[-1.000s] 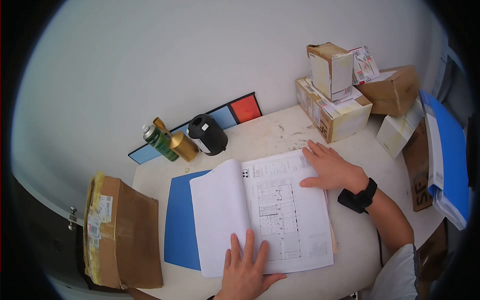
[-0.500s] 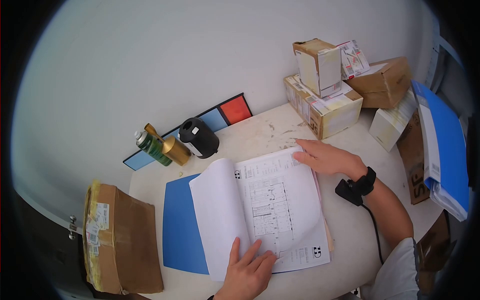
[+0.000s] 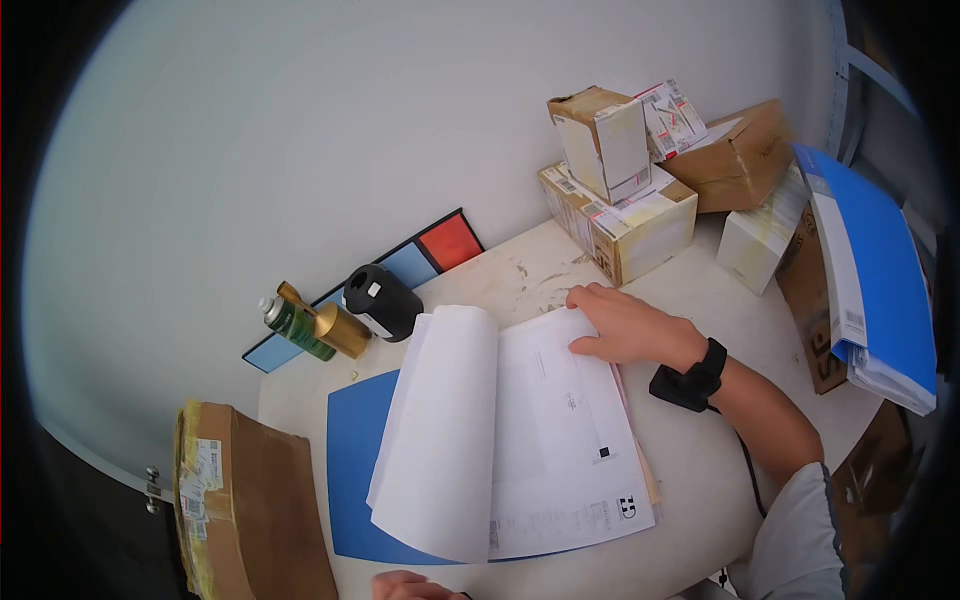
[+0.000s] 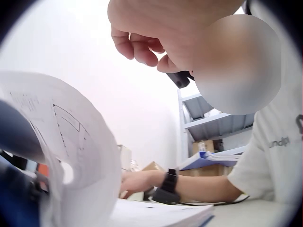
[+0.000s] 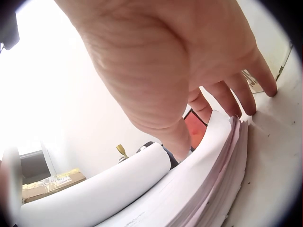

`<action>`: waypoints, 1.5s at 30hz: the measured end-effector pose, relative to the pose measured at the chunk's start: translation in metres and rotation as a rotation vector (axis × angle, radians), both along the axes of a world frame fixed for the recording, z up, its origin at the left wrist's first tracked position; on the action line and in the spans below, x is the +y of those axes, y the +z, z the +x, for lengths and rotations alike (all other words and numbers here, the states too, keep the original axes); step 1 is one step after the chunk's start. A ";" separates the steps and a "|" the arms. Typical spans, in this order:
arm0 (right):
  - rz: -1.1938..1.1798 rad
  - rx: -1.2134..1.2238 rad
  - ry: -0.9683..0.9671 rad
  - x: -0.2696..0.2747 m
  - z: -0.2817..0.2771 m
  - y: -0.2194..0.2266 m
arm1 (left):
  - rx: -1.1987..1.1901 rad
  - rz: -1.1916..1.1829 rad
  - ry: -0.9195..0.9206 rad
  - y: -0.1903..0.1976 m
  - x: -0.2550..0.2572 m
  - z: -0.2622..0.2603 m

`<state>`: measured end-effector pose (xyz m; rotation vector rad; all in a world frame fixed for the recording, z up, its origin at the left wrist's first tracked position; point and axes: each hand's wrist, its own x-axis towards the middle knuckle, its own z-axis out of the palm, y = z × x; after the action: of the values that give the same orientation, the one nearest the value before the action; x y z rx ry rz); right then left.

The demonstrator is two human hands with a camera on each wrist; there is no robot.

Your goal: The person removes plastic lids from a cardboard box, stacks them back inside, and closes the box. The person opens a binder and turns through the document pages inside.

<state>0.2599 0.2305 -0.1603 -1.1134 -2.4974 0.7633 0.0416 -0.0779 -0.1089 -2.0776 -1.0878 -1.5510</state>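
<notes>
White papers (image 3: 565,440) have at two o'clock the right hand (image 3: 638,328), fingers extended, touching them; at seven, the left hand (image 3: 408,586), loosely curled, empty.

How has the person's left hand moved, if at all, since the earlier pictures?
Yes: in the head view, the left hand has pulled back off the pages and leftward, closer to the cardboard box at far left.

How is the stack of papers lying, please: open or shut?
Open: its turned pages curl over on the left, and a printed page lies exposed beside them.
</notes>
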 end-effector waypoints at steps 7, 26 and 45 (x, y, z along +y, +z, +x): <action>-0.247 -0.025 0.209 -0.011 -0.007 0.042 | 0.278 -0.357 -0.244 0.003 0.017 0.020; 0.139 -0.218 0.293 -0.011 -0.016 -0.014 | 0.433 -0.921 0.243 -0.034 0.008 0.012; -0.097 0.352 -0.050 0.040 0.008 -0.039 | 0.130 -0.908 0.400 -0.003 0.007 0.003</action>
<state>0.2678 0.2703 -0.1997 -0.9706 -2.1525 0.9811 0.0447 -0.0709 -0.1119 -2.1728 -2.2689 -0.7576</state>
